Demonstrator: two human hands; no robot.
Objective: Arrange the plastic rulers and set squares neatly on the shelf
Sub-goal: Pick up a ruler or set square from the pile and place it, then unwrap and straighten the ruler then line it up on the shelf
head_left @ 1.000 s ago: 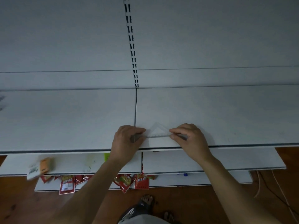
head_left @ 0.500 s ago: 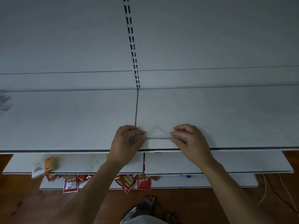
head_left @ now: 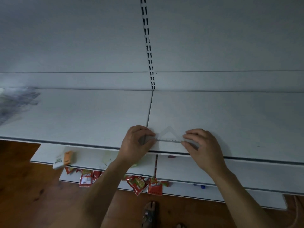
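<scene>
A clear plastic set square (head_left: 169, 135) lies flat near the front edge of the white shelf (head_left: 238, 122), its long marked edge toward me and its apex pointing to the back. My left hand (head_left: 135, 144) pinches its left corner. My right hand (head_left: 203, 148) pinches its right corner. A clear ruler seems to lie under the long edge, with its ends hidden by my fingers.
A slotted upright (head_left: 148, 46) divides the back panel. A blurred grey patch (head_left: 14, 102) lies at the shelf's far left. Lower shelves hold a white and orange box (head_left: 63, 159) and hanging red packets (head_left: 148, 185). My sandalled foot (head_left: 149, 213) stands on the wooden floor.
Both hands stay on the set square's corners. The view has turned a little, so the hands and the shelf edge sit slightly further right and the edge now slopes.
</scene>
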